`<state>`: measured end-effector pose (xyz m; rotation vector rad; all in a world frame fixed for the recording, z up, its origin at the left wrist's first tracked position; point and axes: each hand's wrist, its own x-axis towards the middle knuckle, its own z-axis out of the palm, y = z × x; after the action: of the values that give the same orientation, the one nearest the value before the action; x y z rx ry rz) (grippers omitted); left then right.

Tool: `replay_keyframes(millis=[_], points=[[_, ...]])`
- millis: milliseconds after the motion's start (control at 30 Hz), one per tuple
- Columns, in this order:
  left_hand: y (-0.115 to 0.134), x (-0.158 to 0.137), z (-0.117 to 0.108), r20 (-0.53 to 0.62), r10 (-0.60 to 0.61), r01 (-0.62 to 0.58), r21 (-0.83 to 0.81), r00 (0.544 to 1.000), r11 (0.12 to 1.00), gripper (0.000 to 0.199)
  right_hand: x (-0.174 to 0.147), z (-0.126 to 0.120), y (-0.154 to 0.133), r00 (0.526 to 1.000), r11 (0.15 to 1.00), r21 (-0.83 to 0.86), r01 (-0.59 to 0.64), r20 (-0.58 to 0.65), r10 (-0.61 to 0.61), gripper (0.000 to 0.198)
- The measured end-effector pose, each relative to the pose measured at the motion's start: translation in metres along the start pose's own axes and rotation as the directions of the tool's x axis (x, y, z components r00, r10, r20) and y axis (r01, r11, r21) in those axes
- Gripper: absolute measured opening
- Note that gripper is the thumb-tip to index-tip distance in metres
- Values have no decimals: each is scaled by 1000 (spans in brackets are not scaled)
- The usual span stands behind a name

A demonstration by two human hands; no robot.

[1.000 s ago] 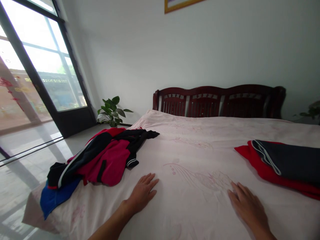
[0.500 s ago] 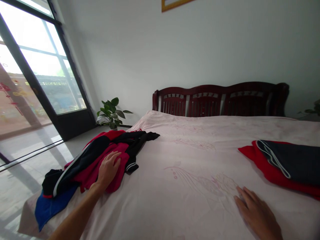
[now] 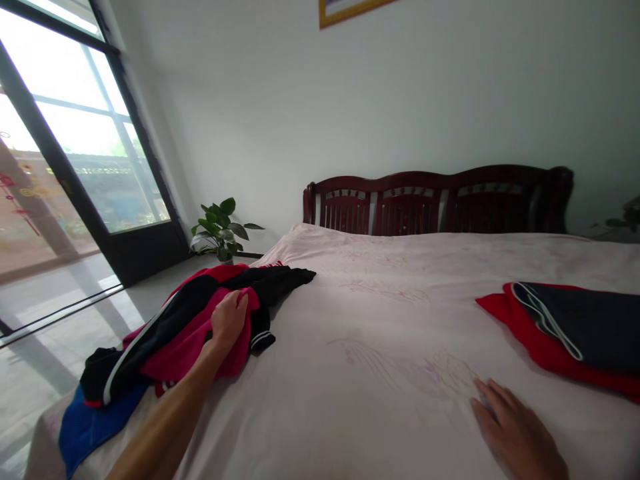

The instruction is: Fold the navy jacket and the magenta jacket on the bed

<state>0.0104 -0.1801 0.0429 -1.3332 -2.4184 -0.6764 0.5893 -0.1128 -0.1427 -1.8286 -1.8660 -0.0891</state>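
Left hand: at 8 o'clock from the middle of my view, I have my left hand nearly closed, fingers bent over and gripping a fold of the magenta garment.
Magenta garment: at 8 o'clock on the bed, loosely heaped with a white-striped navy garment on its 9 o'clock side and blue cloth toward 7 o'clock.
Right hand: at 4 o'clock, my right hand is loosely open, fingers extended, holding nothing; I cannot tell whether its palm touches the pink bedsheet.
Folded clothes: between 3 and 4 o'clock, a white-piped dark garment lies on red cloth.
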Motion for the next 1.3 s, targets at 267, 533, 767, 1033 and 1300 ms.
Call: replay_keyframes(millis=[267,533,767,1033,1300], points=[[34,-102,1,238,556,-449,-382,797,808,43,3,-9,-18,997,985,168,-45,72,33,59],[0,-70,-20,137,444,-440,-57,885,896,39,-39,-41,-236,781,730,581,359,241,-576,47],[-38,-26,-2,84,122,-145,371,989,917,52,-20,-15,-387,702,740,475,477,300,-645,90],[-67,15,0,187,102,-161,338,977,927,59,-18,-13,-399,649,732,369,573,341,-680,18],[-128,31,9,300,42,-125,261,953,957,59,40,-112,-260,859,738,439,512,-262,-439,27]])
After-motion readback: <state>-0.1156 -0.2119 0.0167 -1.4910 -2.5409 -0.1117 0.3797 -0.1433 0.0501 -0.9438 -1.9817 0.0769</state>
